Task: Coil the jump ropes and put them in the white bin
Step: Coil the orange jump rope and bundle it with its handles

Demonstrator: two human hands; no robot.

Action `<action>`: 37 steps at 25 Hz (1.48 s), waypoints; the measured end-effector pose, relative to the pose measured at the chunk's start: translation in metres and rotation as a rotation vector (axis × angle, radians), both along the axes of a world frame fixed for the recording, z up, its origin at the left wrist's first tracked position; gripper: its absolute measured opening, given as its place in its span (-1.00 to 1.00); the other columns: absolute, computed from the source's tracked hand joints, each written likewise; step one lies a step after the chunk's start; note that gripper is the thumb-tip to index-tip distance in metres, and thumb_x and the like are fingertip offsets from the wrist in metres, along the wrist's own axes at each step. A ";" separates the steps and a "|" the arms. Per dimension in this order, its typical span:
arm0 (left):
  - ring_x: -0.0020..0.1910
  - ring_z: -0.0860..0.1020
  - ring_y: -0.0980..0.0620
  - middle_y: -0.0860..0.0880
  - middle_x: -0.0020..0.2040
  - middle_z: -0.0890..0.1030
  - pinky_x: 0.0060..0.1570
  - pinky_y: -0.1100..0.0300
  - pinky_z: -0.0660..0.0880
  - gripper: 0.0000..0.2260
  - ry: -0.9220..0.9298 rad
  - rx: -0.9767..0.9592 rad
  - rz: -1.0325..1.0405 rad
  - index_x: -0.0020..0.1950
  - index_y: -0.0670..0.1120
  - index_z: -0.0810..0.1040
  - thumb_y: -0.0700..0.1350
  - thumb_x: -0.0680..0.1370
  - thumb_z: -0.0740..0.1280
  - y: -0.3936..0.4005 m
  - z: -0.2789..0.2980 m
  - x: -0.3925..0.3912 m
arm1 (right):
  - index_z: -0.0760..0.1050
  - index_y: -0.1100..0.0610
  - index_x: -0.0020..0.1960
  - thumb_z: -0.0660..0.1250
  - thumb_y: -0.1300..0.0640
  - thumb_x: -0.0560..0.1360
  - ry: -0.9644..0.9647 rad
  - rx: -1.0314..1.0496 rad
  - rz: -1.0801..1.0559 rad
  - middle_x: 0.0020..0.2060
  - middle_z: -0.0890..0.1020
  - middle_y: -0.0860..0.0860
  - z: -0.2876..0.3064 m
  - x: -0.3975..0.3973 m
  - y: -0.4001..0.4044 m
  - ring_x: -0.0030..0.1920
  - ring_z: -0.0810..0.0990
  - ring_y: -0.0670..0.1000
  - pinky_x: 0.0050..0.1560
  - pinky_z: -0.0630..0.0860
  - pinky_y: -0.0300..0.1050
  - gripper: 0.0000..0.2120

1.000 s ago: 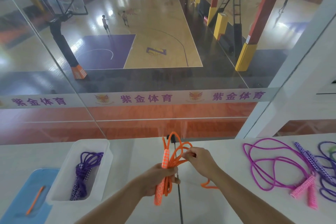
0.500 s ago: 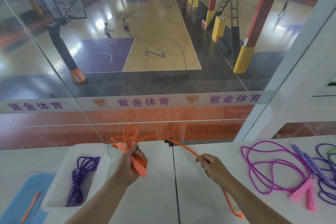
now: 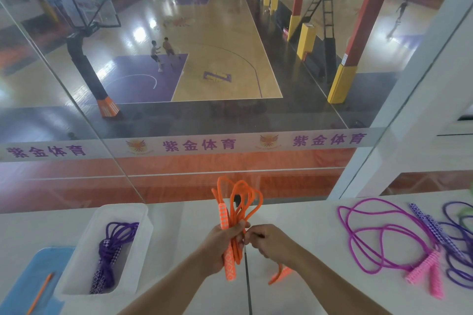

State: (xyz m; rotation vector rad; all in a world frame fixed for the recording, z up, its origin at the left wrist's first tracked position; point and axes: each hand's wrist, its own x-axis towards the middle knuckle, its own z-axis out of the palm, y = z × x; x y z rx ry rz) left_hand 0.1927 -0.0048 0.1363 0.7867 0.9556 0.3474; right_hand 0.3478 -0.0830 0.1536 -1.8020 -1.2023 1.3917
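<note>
My left hand (image 3: pixel 220 245) grips an orange jump rope (image 3: pixel 236 208) upright above the table's middle, with several loops standing above the fist and one patterned handle sticking out below. My right hand (image 3: pixel 272 241) pinches a strand of the same rope right beside the left fist. The rope's second orange handle (image 3: pixel 280 275) hangs low under my right wrist. A white bin (image 3: pixel 84 245) stands at the left with a coiled purple rope (image 3: pixel 111 250) inside. Loose on the table at the right lie a magenta rope with pink handles (image 3: pixel 378 238) and a dark purple rope (image 3: pixel 458 245).
A blue tray (image 3: pixel 19 286) with an orange pencil (image 3: pixel 41 293) sits at the far left, next to the bin. The white table (image 3: pixel 179 233) ends at a glass wall overlooking a basketball court. A seam runs down the table below my hands.
My left hand swung back from beside the bin to the table's middle with the loops upright. My right hand, which had pulled a strand out to the right, came in against the left fist.
</note>
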 end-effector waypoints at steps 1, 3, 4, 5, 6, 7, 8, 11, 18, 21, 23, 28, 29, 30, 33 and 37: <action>-0.38 0.50 -0.05 -0.15 -0.33 0.51 -0.32 0.08 0.49 -0.72 0.012 0.023 -0.017 0.15 -0.30 0.61 -0.10 0.57 0.42 0.001 0.000 -0.001 | 0.62 0.06 -0.14 0.20 0.16 0.59 -0.016 -0.018 0.029 -0.45 0.42 -0.14 0.002 0.000 0.000 -0.50 0.31 -0.17 -0.42 0.29 -0.33 -0.75; -0.36 0.52 -0.05 -0.15 -0.31 0.53 -0.32 0.07 0.51 -0.72 0.038 0.039 -0.020 0.12 -0.28 0.61 -0.09 0.56 0.44 0.001 0.001 -0.002 | 0.64 0.07 -0.12 0.19 0.15 0.58 -0.017 -0.046 0.055 -0.45 0.42 -0.12 0.006 0.001 0.000 -0.47 0.32 -0.13 -0.41 0.29 -0.30 -0.75; -0.35 0.53 -0.04 -0.14 -0.31 0.54 -0.31 0.08 0.51 -0.73 0.050 0.040 -0.015 0.11 -0.27 0.61 -0.08 0.56 0.44 0.001 0.001 -0.002 | 0.64 0.05 -0.13 0.19 0.15 0.58 -0.024 -0.054 0.061 -0.44 0.42 -0.11 0.007 0.001 0.000 -0.45 0.32 -0.10 -0.40 0.30 -0.28 -0.74; -0.35 0.54 -0.03 -0.13 -0.31 0.56 -0.29 0.08 0.51 -0.74 0.059 0.037 -0.007 0.11 -0.26 0.60 -0.08 0.56 0.44 0.001 0.001 -0.002 | 0.63 0.03 -0.14 0.18 0.14 0.58 -0.036 -0.059 0.064 -0.43 0.43 -0.11 0.008 0.000 0.001 -0.43 0.33 -0.09 -0.39 0.31 -0.28 -0.73; -0.35 0.54 -0.02 -0.14 -0.30 0.57 -0.27 0.08 0.51 -0.74 0.056 0.026 0.002 0.11 -0.25 0.59 -0.07 0.57 0.43 0.000 0.002 -0.002 | 0.62 0.00 -0.16 0.17 0.13 0.59 -0.052 -0.061 0.063 -0.41 0.43 -0.10 0.009 0.000 0.002 -0.42 0.34 -0.08 -0.39 0.32 -0.28 -0.73; -0.34 0.54 -0.03 -0.15 -0.28 0.59 -0.25 0.08 0.51 -0.73 0.040 0.011 0.013 0.13 -0.25 0.58 -0.07 0.58 0.42 0.001 0.001 -0.002 | 0.61 -0.01 -0.16 0.17 0.12 0.59 -0.059 -0.063 0.059 -0.40 0.43 -0.09 0.010 -0.001 0.002 -0.42 0.35 -0.08 -0.39 0.33 -0.28 -0.72; -0.32 0.56 -0.04 -0.16 -0.23 0.62 -0.23 0.07 0.51 -0.73 0.011 -0.009 0.030 0.16 -0.26 0.57 -0.08 0.59 0.40 0.001 0.002 -0.001 | 0.60 0.00 -0.16 0.16 0.10 0.59 -0.056 -0.069 0.051 -0.40 0.42 -0.08 0.009 -0.002 0.003 -0.42 0.35 -0.08 -0.39 0.33 -0.27 -0.73; -0.25 0.61 -0.11 -0.17 -0.16 0.65 -0.15 0.00 0.56 -0.84 -0.109 -0.095 0.168 0.08 -0.25 0.55 -0.15 0.63 0.33 0.005 0.003 0.001 | 0.56 0.06 -0.12 0.13 0.10 0.59 -0.012 -0.086 0.046 -0.39 0.43 -0.02 0.004 -0.006 0.000 -0.46 0.36 -0.07 -0.40 0.33 -0.22 -0.76; -0.45 0.51 -0.02 -0.09 -0.39 0.50 -0.27 0.01 0.52 -0.84 -0.013 -0.090 0.351 -0.13 -0.16 0.48 -0.16 0.61 0.37 0.048 -0.016 -0.025 | 0.62 -0.04 -0.06 0.20 0.04 0.62 -0.188 -0.119 0.158 -0.29 0.54 -0.17 -0.002 0.013 -0.020 -0.38 0.46 -0.24 -0.31 0.37 -0.41 -0.78; -0.47 0.51 -0.02 -0.13 -0.33 0.59 -0.40 0.07 0.47 -0.85 0.543 0.359 -0.077 0.03 -0.18 0.50 -0.09 0.62 0.33 0.053 -0.023 -0.036 | 0.61 -0.10 -0.04 0.27 -0.10 0.60 -0.350 -0.070 0.319 -0.18 0.61 -0.14 0.004 0.026 -0.017 -0.19 0.56 -0.16 -0.13 0.45 -0.27 -0.84; -0.36 0.60 -0.03 -0.13 -0.14 0.67 -0.38 0.07 0.54 -0.82 0.800 0.595 -0.402 0.13 -0.10 0.50 -0.03 0.62 0.26 0.052 -0.022 -0.041 | 0.63 -0.05 -0.03 0.29 -0.11 0.59 -0.437 -0.013 0.349 -0.16 0.63 -0.11 0.013 0.036 -0.012 -0.14 0.58 -0.09 -0.07 0.49 -0.18 -0.81; 0.04 0.64 -0.16 -0.11 0.11 0.62 -0.06 0.03 0.53 -0.75 1.193 1.162 -1.039 0.25 -0.07 0.44 -0.03 0.62 0.18 0.030 -0.008 -0.049 | 0.65 -0.03 0.02 0.30 -0.12 0.58 -0.627 0.157 0.415 -0.13 0.63 -0.11 0.035 0.054 0.001 -0.13 0.58 -0.12 -0.03 0.54 -0.09 -0.78; 0.03 0.64 -0.17 -0.11 0.09 0.62 -0.07 0.03 0.52 -0.76 1.167 1.213 -1.133 0.24 -0.07 0.45 -0.05 0.60 0.19 0.023 -0.004 -0.048 | 0.65 -0.05 0.02 0.30 -0.13 0.57 -0.632 0.180 0.435 -0.13 0.62 -0.13 0.037 0.052 0.002 -0.13 0.57 -0.14 -0.02 0.54 -0.10 -0.78; 0.00 0.64 -0.17 -0.11 0.06 0.62 -0.07 0.03 0.52 -0.77 1.115 1.252 -1.228 0.23 -0.05 0.45 -0.07 0.59 0.22 0.015 -0.001 -0.046 | 0.64 -0.06 0.01 0.30 -0.13 0.57 -0.631 0.200 0.452 -0.13 0.61 -0.14 0.040 0.049 0.004 -0.12 0.56 -0.14 -0.03 0.53 -0.11 -0.79; -0.09 0.65 -0.12 -0.08 -0.03 0.63 -0.05 0.01 0.61 -0.81 0.967 1.292 -1.334 0.20 -0.03 0.46 -0.05 0.60 0.30 -0.007 0.014 -0.038 | 0.65 -0.04 0.03 0.31 -0.10 0.58 -0.629 0.222 0.458 -0.11 0.62 -0.13 0.049 0.046 0.012 -0.10 0.57 -0.11 -0.02 0.53 -0.12 -0.80; -0.11 0.62 -0.10 -0.06 -0.05 0.63 -0.03 -0.01 0.61 -0.81 0.905 1.364 -1.293 0.19 -0.05 0.46 -0.08 0.60 0.32 -0.015 0.037 -0.037 | 0.67 -0.04 0.05 0.34 -0.07 0.57 -0.513 0.133 0.369 -0.07 0.67 -0.11 0.043 0.054 0.009 -0.07 0.61 -0.09 0.06 0.59 -0.05 -0.82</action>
